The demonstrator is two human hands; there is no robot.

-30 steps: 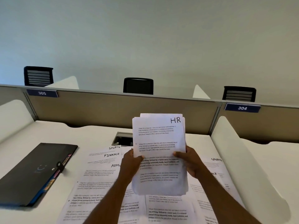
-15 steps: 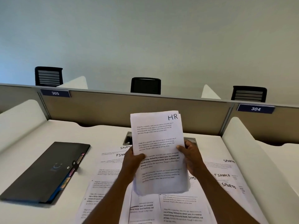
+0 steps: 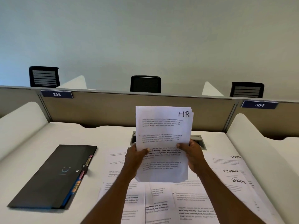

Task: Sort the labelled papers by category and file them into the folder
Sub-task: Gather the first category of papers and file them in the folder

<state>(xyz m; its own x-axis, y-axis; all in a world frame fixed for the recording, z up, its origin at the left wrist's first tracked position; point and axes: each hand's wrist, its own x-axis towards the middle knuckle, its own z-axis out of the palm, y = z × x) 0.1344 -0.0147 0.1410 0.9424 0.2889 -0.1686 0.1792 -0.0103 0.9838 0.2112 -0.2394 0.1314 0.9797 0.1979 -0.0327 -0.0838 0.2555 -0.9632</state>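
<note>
My left hand (image 3: 135,160) and right hand (image 3: 192,156) grip the HR stack (image 3: 161,131); next I'd slot it into the folder (image 3: 53,175) by the surface's (image 3: 97,136) left edge.

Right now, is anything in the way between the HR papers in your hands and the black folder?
Nothing visible blocks the way. The left hand and right hand hold the HR papers up above the desk; the black folder lies off to the left. It looks closed, though, so it would need opening first.
</note>
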